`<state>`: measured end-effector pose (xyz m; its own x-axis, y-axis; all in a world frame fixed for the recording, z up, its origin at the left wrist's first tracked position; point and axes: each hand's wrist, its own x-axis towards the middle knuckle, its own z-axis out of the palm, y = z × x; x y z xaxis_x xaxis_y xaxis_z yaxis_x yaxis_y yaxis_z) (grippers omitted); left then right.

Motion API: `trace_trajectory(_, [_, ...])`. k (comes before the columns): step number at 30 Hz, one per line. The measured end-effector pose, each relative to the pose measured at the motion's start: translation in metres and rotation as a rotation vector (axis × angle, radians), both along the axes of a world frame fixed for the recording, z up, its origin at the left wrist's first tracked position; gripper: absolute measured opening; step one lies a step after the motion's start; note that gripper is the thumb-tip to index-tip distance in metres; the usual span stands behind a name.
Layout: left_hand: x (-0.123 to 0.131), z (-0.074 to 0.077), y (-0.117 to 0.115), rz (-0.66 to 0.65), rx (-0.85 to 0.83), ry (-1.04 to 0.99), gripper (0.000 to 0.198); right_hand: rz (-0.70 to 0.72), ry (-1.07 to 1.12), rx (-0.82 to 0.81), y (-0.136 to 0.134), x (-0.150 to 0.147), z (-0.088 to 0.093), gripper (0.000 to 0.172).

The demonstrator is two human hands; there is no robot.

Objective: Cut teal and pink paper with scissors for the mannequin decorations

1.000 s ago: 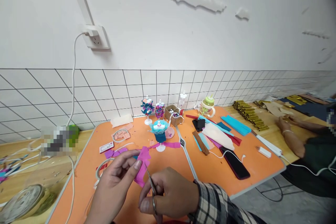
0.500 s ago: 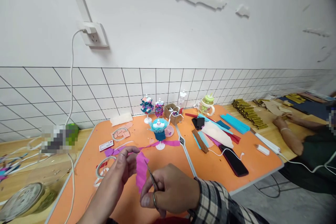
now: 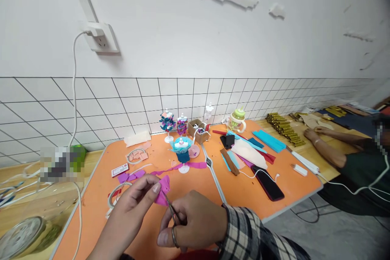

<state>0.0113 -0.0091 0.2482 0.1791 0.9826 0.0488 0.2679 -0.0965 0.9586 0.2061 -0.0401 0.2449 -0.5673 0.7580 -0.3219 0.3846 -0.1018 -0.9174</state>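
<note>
My left hand (image 3: 138, 199) pinches a small piece of pink crepe paper (image 3: 163, 189) between thumb and fingers. My right hand (image 3: 195, 219) grips a pair of small metal scissors (image 3: 173, 213), a thumb and fingers through the loops. The blades point up and left and touch the paper's lower right edge. Just beyond the hands stands a small white dress form (image 3: 183, 166) dressed in blue paper. A long pink paper strip (image 3: 195, 165) lies at its base, and more purple-pink paper (image 3: 131, 176) is to the left.
Behind are two decorated mini dress forms (image 3: 167, 124), a cardboard box (image 3: 198, 130) and a green-lidded cup (image 3: 237, 120). Coloured paper strips (image 3: 269, 141) and a phone (image 3: 268, 183) lie right. Tape rolls (image 3: 118, 195) sit left. Another person's arms (image 3: 326, 142) rest at the neighbouring table.
The pink paper has been drawn up and bunched into my left fingers, so less of it shows. The scissors have shifted slightly left and down. The camera view has turned a little.
</note>
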Motion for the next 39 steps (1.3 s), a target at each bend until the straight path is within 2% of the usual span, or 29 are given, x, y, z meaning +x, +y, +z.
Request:
trace_trajectory(6, [0.005,-0.002,-0.007,0.109,0.061,0.038,0.037,-0.023,0.071,-0.033,-0.002,0.001,-0.008,0.031])
trace_trajectory(9, [-0.002,-0.001,-0.003,0.115,0.082,0.033,0.036,0.067,0.119,-0.031,0.001,0.012,-0.006,0.036])
trace_trajectory(10, [-0.006,0.002,-0.001,0.070,0.075,0.041,0.036,0.111,0.151,-0.042,0.003,0.018,-0.003,0.040])
trace_trajectory(12, [-0.013,0.010,0.005,-0.100,0.024,0.067,0.035,0.189,0.240,-0.086,0.008,0.032,0.005,0.051])
trace_trajectory(14, [-0.018,0.021,0.010,-0.272,-0.036,0.097,0.035,0.380,0.303,-0.141,0.015,0.044,0.013,0.063])
trace_trajectory(17, [-0.019,0.034,0.015,-0.398,-0.096,0.127,0.032,0.659,0.318,-0.200,0.023,0.052,0.022,0.075])
trace_trajectory(18, [-0.018,0.037,0.017,-0.423,-0.118,0.127,0.032,0.687,0.307,-0.200,0.025,0.052,0.024,0.076])
trace_trajectory(24, [-0.009,0.047,0.017,-0.470,-0.207,0.121,0.029,0.566,0.225,-0.259,0.019,0.044,0.033,0.063])
trace_trajectory(28, [-0.007,0.047,0.017,-0.449,-0.187,0.127,0.025,0.525,0.183,-0.330,0.015,0.045,0.046,0.058])
trace_trajectory(33, [-0.011,0.042,0.021,-0.424,-0.112,0.134,0.023,0.558,0.157,-0.373,0.018,0.051,0.056,0.056])
trace_trajectory(39, [-0.009,0.044,0.021,-0.423,-0.084,0.119,0.021,0.603,0.224,-0.404,0.021,0.045,0.051,0.061])
